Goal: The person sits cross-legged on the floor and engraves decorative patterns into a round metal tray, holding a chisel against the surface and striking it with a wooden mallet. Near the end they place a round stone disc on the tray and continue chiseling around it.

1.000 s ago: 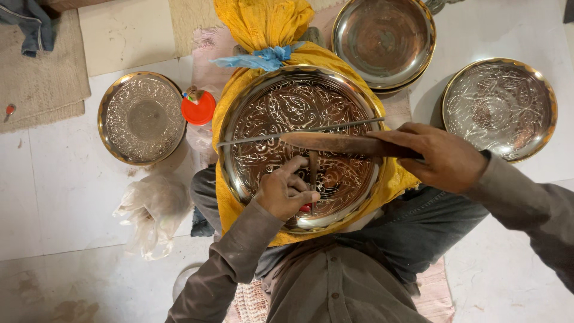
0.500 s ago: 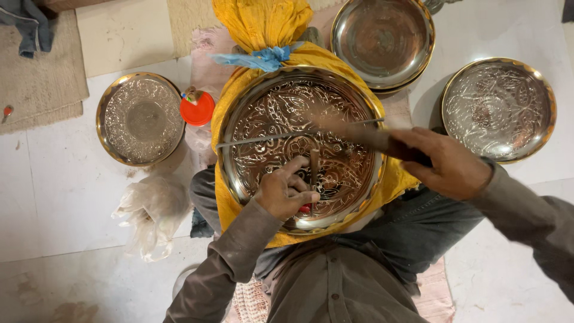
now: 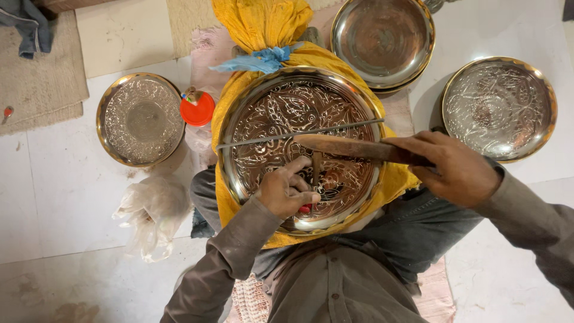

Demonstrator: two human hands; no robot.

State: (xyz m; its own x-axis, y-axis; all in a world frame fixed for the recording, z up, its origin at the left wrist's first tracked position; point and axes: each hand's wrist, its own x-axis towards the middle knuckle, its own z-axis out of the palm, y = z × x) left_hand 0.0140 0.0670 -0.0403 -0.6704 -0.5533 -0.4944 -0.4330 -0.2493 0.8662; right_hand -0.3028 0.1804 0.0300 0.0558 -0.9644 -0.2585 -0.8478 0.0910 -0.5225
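Around the large engraved plate we find bare floor to its lower left, past the crumpled plastic bag. Left of it, the small engraved plate and red lid block us. Two more plates crowd its upper right; a thin rod crosses it.
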